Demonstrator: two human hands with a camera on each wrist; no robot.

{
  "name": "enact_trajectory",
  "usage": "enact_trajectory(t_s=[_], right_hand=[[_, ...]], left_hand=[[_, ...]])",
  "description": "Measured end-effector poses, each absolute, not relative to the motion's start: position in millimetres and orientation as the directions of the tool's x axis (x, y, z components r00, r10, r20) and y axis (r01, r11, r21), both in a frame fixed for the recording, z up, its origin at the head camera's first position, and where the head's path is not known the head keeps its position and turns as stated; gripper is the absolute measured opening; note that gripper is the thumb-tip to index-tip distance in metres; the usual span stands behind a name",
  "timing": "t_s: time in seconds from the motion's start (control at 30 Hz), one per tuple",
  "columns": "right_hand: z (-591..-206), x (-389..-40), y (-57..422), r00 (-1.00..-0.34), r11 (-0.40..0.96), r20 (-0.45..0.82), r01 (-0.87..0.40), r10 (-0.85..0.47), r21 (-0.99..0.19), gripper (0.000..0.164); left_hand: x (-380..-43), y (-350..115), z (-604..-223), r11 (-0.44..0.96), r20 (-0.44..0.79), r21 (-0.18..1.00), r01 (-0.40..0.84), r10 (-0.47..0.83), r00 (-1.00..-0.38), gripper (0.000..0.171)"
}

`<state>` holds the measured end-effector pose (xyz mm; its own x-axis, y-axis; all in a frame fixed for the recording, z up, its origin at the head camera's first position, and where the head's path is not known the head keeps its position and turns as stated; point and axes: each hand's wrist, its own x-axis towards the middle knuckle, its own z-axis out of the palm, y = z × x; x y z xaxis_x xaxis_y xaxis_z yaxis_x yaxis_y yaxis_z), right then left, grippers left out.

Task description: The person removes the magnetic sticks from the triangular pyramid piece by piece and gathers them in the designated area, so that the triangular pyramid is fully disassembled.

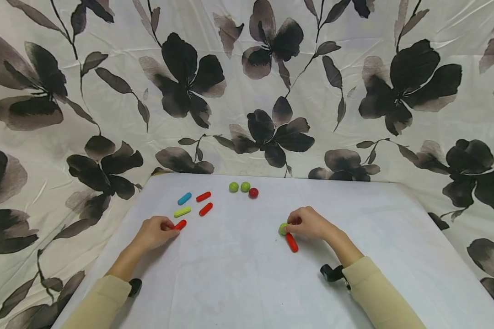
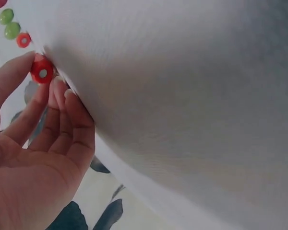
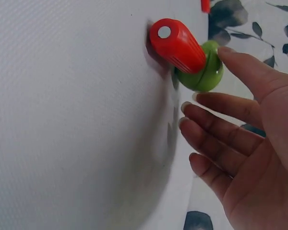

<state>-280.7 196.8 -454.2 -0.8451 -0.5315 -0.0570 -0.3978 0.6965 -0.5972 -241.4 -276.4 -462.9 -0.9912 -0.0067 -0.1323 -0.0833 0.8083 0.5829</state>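
Observation:
At the table's left side my left hand (image 1: 154,234) pinches a red magnetic rod (image 1: 181,225) between thumb and index finger; its pale round end (image 2: 43,73) faces the left wrist camera. Right of the middle, my right hand (image 1: 310,222) holds a green ball (image 1: 283,229) lightly between thumb and index fingertip, the other fingers spread apart. Joined to that ball is a red magnetic rod (image 1: 292,242), which lies on the table pointing toward me. In the right wrist view this rod (image 3: 178,45) meets the ball (image 3: 206,72), partly covering it.
Near the left hand lie a blue rod (image 1: 184,198), a yellow-green rod (image 1: 182,211) and two red rods (image 1: 203,196). Farther back sit two green balls (image 1: 233,187) and a red ball (image 1: 253,193). Floral cloth (image 1: 271,91) hangs behind the white table (image 1: 230,274).

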Motion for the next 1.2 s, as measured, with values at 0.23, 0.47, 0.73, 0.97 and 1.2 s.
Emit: enact_trajectory(t_s=[0.23,0.47,0.73,0.97,1.2], right_hand=[[-446,-280,201,-0.765,0.585,0.040,-0.525,-0.643,-0.618,0.032],[-448,-280,196,-0.678,0.503,0.025,-0.570,-0.735,-0.649,0.034],[-452,-284,194,-0.700,0.526,0.017,-0.552,-0.714,-0.647,0.028],[-453,-285,193,-0.748,0.574,0.005,-0.514,-0.664,-0.637,0.030],[-459,-286,190,-0.770,0.575,0.056,-0.521,-0.636,-0.631,0.019]], left_hand=[[-237,-272,-456,0.813,-0.087,0.579,-0.057,-0.008,-0.996,0.039],[-234,-242,-442,0.820,0.148,0.566,0.082,-0.004,-0.989,0.036],[-229,-193,-436,0.776,0.135,0.598,0.202,0.151,-0.979,0.027],[-229,-145,-437,0.702,0.018,0.671,0.237,0.304,-0.952,0.025],[-236,-101,-443,0.636,-0.052,0.710,0.302,0.476,-0.878,0.033]])
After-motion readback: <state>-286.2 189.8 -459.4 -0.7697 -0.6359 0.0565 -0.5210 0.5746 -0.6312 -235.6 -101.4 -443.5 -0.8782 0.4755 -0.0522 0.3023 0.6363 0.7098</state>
